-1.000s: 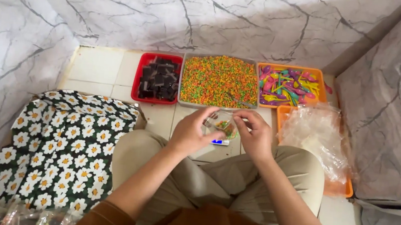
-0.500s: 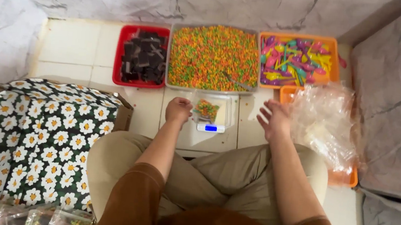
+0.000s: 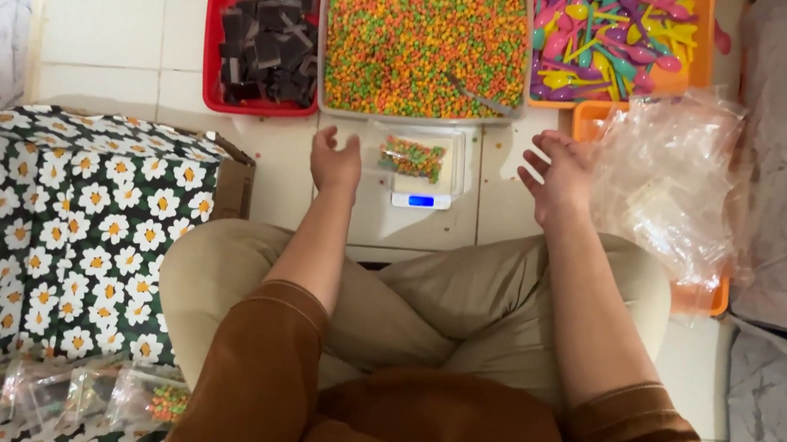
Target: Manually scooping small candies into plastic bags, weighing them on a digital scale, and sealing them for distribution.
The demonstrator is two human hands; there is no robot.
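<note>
Between the two raised hands, a small clear bag (image 3: 412, 157) of orange and green pellets lies on a little white scale (image 3: 421, 177) with a lit blue display, untouched by either hand. Left hand (image 3: 335, 161) hovers just left of the scale, fingers loosely curled and holding nothing. Right hand (image 3: 557, 174) hangs to the scale's right with fingers spread wide, also empty, close to a heap of clear plastic bags (image 3: 667, 175) resting on an orange tray (image 3: 698, 297). Beyond the scale sits a large tray of orange and green pellets (image 3: 424, 37), flanked by a red tray of dark pieces (image 3: 261, 38) on the left and an orange tray of coloured spoons (image 3: 617, 34) on the right. A daisy-print cloth (image 3: 66, 233) covers a box beside the left knee.
</note>
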